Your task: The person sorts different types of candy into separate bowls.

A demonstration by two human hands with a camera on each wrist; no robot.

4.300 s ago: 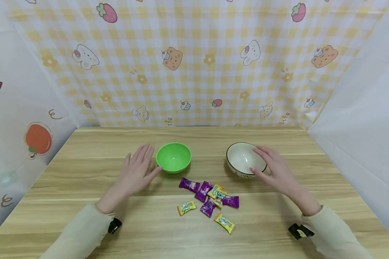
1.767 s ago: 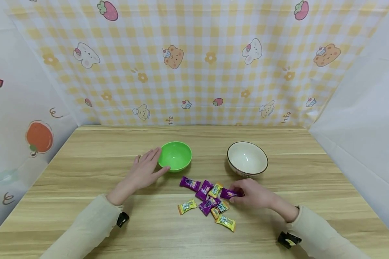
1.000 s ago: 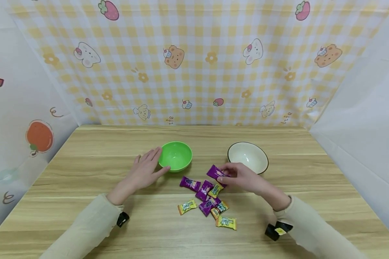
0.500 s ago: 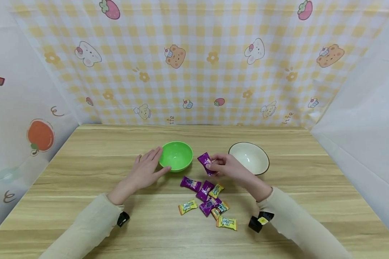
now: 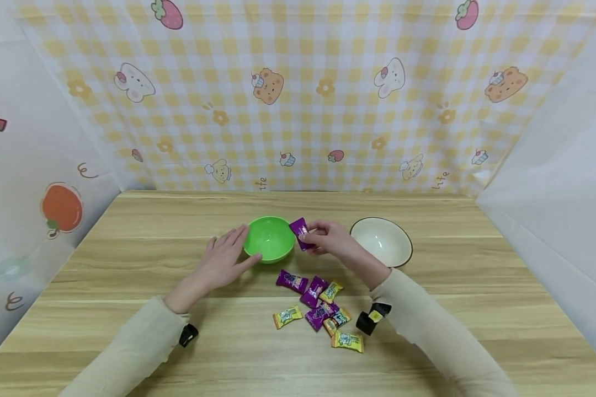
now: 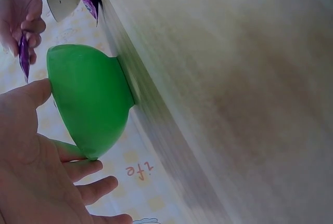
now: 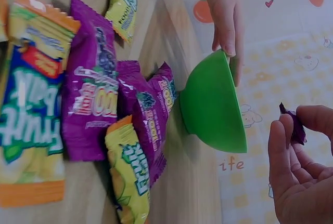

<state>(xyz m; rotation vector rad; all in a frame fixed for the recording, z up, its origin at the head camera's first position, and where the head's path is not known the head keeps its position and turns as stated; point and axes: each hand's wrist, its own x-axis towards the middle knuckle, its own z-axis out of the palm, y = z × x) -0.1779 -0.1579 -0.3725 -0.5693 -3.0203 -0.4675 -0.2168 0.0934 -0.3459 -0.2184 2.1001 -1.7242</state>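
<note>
Between the thumb and fingers of my right hand is a purple wrapped candy, held up at the right rim of the green bowl. The right wrist view shows the candy pinched above the table, level with the bowl's mouth. My left hand rests against the bowl's left side with fingers spread. Its thumb touches the rim in the left wrist view, and a fingertip meets the rim farther along. The inside of the green bowl shows no candy in the head view.
A white bowl with a dark rim stands to the right, partly behind the right forearm. In front of the bowls lie several purple candies and several yellow candies on the wooden table. A checked curtain hangs behind.
My right hand has gone from the white bowl to the pile, picked up a purple candy and carried it left to the green bowl. The left hand has moved onto the green bowl's rim.
</note>
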